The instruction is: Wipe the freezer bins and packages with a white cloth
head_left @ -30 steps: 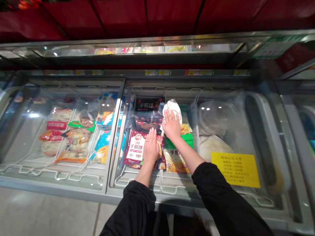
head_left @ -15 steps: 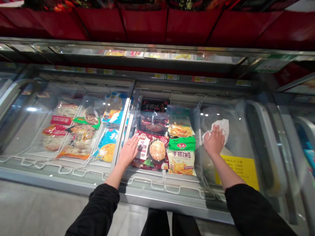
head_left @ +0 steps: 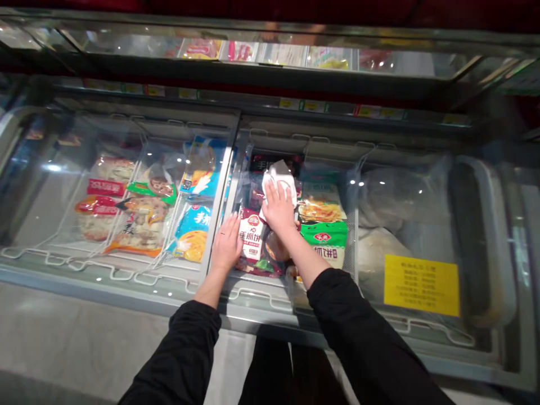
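My right hand (head_left: 279, 208) lies flat over a white cloth (head_left: 283, 170), pressing it on the clear sliding lid (head_left: 261, 301) of a chest freezer. Under the lid at that spot are dark and red food packs. My left hand (head_left: 228, 242) rests on the lid beside its metal frame bar (head_left: 221, 194), fingers stretched and holding nothing. A dark red frozen pancake pack (head_left: 253, 239) shows below the lid between my hands. The green pancake pack (head_left: 324, 236) to its right is partly hidden by my right arm.
Blue packs (head_left: 193, 228) and dumpling-like bags (head_left: 143, 225) lie under the left lid. A yellow notice (head_left: 422, 286) is on the right side of the lid, close to its curved grey handle (head_left: 491, 242). Behind the freezer runs a glass-fronted shelf (head_left: 287, 55) with packs.
My right hand has slid the white cloth leftward across the lid, from the right section to above the red packs. My left hand stays by the frame bar. The view has tilted down.
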The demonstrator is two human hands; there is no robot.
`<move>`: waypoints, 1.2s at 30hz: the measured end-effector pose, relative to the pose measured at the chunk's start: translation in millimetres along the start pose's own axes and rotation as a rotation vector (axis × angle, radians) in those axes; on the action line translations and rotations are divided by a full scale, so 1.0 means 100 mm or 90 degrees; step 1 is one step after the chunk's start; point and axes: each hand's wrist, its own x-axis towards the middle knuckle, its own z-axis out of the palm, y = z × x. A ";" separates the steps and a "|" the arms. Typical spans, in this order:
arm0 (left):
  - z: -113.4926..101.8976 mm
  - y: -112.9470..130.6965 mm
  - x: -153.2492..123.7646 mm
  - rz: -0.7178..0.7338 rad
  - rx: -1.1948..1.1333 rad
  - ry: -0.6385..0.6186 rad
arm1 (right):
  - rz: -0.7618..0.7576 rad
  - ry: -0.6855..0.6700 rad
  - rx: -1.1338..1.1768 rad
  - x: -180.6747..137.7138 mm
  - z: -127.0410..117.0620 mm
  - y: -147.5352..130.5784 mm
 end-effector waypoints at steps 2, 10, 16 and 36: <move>-0.02 0.01 0.00 -0.038 0.001 -0.008 | -0.062 -0.033 0.001 -0.11 0.04 -0.17; -0.02 0.01 0.02 -0.049 -0.045 -0.017 | -0.180 -0.139 -0.036 -1.22 -0.12 0.46; 0.02 -0.01 0.02 -0.034 -0.061 0.017 | 0.314 -0.007 -0.190 -2.10 -0.54 1.80; 0.18 -0.10 0.04 0.014 -0.061 0.083 | 0.133 0.086 -0.040 -2.35 0.63 -0.39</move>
